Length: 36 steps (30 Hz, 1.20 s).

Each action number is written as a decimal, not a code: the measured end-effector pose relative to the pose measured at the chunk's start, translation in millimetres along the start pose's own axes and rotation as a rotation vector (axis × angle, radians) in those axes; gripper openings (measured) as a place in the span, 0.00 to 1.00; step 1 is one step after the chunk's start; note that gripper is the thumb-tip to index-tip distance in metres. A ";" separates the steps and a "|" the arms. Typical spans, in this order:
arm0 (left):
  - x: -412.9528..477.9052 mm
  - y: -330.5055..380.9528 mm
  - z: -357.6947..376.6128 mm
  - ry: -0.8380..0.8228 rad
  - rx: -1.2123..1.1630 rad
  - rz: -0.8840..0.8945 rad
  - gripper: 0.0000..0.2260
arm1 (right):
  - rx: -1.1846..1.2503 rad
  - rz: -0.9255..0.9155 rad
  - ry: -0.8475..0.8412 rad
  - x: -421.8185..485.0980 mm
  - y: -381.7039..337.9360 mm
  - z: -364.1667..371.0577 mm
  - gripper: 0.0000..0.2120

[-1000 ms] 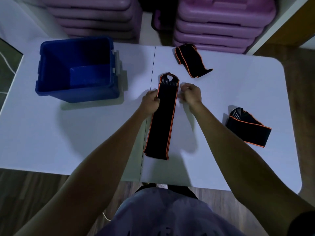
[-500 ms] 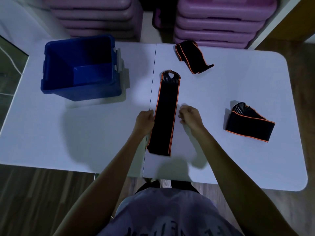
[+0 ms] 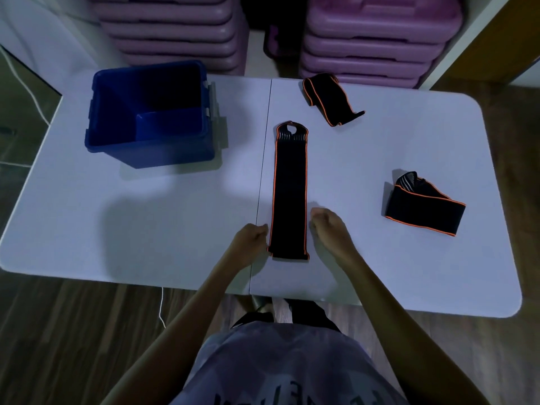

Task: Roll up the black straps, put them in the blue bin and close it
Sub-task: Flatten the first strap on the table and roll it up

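Note:
A long black strap with orange edging lies flat and straight at the table's middle, its looped end pointing away from me. My left hand sits curled against the strap's left edge near its near end. My right hand is curled just off the right edge, opposite. Neither visibly holds the strap. A second strap lies loosely folded at the far middle. A third strap is bunched at the right. The blue bin stands at the far left, its top uncovered, with nothing visible inside.
The white folding table has a centre seam just left of the flat strap. Grey lid hardware hangs on the bin's right side. Stacked purple cases stand behind the table. A wooden floor lies below the near edge.
Both hands have slid toward me along the flat strap's edges, from near its looped end to its near end. The strap stays flat. The view has shifted slightly.

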<state>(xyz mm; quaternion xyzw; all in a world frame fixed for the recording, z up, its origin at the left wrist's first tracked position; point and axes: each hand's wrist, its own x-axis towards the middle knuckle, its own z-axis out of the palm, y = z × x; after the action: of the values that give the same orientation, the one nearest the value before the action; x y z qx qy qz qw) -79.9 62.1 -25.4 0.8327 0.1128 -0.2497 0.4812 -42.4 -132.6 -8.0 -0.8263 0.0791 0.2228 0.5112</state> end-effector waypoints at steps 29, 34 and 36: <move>4.7 -29.2 13.6 0.227 0.604 0.686 0.18 | -0.742 -0.748 -0.005 2.0 65.4 13.2 0.18; 13.5 -33.9 5.7 0.194 0.538 0.739 0.13 | -0.553 -0.689 -0.097 10.4 62.6 7.5 0.18; 12.3 -22.7 3.3 0.191 0.480 0.650 0.14 | -0.404 -0.534 -0.151 15.2 51.4 3.8 0.18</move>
<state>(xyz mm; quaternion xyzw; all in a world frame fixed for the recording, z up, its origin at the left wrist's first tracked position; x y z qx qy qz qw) -80.2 70.2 -50.2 0.9329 -0.1733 -0.0255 0.3147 -48.4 -151.7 -57.9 -0.8836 -0.2240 0.1530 0.3818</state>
